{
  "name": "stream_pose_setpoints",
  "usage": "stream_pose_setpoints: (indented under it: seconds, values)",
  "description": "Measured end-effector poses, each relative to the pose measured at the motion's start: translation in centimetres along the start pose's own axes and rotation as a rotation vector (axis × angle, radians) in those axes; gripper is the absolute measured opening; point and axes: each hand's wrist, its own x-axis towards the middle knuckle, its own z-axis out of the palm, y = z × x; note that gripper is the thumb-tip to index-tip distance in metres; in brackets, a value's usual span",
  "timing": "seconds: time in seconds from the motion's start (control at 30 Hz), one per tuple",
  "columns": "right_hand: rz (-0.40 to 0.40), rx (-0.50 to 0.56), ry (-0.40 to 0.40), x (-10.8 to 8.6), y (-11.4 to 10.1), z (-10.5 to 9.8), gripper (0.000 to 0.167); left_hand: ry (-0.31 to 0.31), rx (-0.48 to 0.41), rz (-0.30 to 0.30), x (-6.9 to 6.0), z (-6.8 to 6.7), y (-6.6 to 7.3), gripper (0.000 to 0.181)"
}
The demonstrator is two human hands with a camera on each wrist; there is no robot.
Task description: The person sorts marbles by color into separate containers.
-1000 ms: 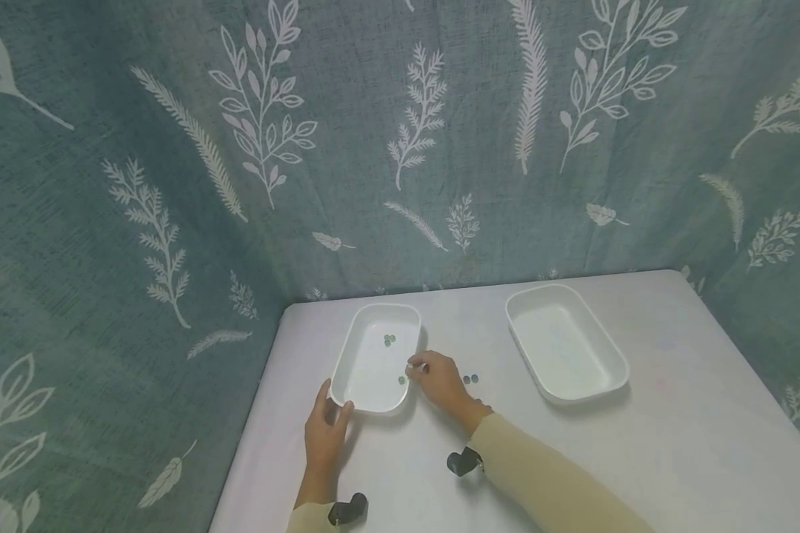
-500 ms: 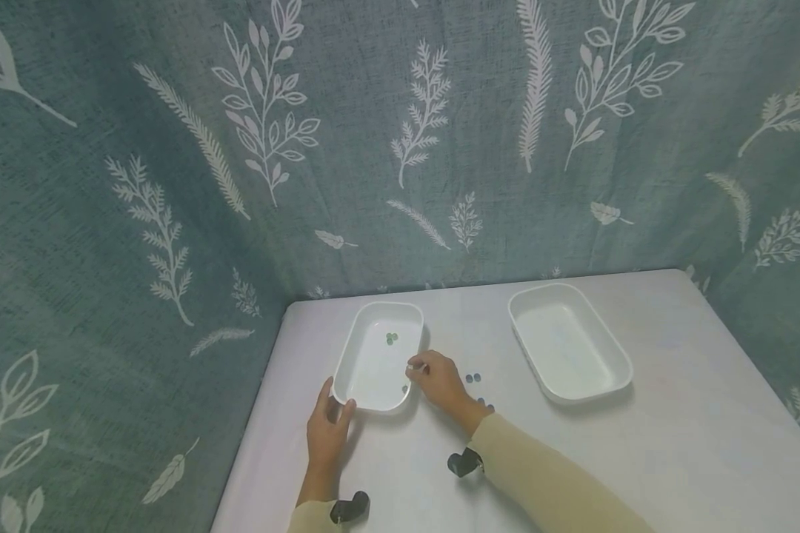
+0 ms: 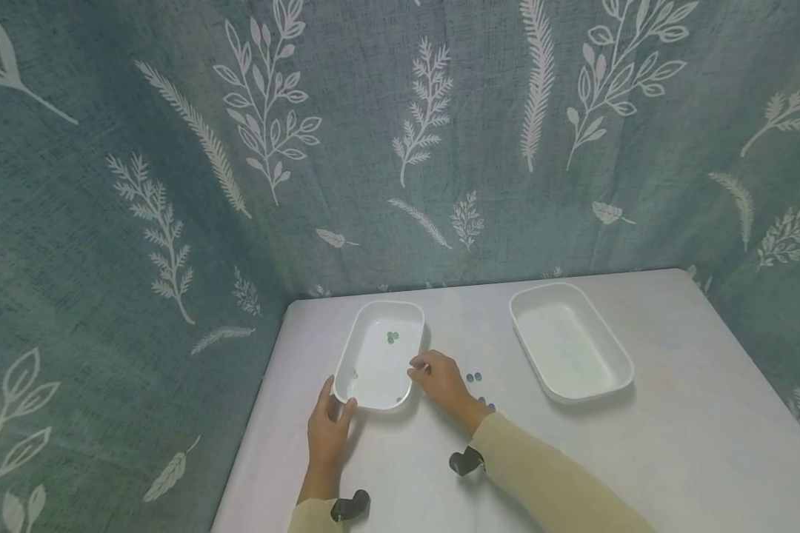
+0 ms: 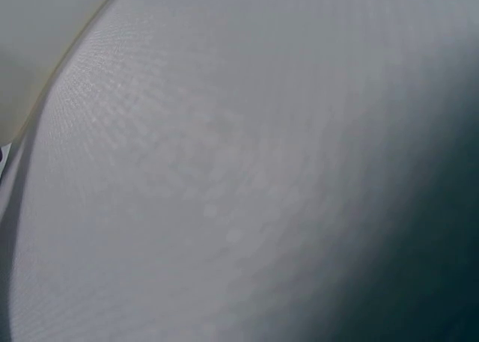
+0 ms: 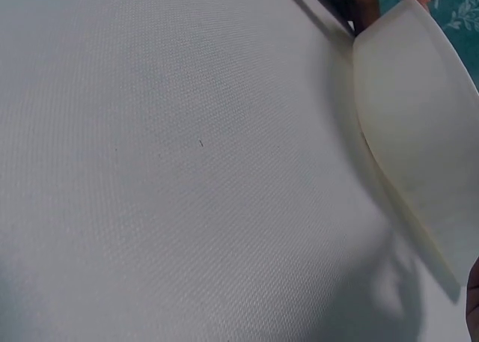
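White round-cornered tray (image 3: 375,368) holds small green discs (image 3: 391,340).

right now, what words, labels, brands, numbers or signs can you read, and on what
None can be read: no text shows on the left tray, right tray or table.
The curtain shows leaf prints, no lettering.
Any marks on the green pieces, blue pieces or wrist cameras are too small to read.
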Motion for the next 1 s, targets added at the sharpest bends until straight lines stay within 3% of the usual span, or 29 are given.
stream_pose_setpoints:
  seconds: [0.33, 0.63, 1.0]
  values:
    - [0.012, -0.019, -0.008, -0.2, 0.0, -0.6, 0.018, 0.001, 0.007, -0.016, -0.1, 0.2, 0.0, 0.07]
    - [0.024, -0.008, 0.057, -0.6, 1.8, -2.8, 0.016, 0.011, 0.019, 0.004, -0.1, 0.2, -0.2, 0.07]
    - [0.021, 0.053, 0.116, -3.3, 4.1, -5.4, 0.013, 0.001, 0.021, -0.009, 0.0, 0.0, -0.1, 0.07]
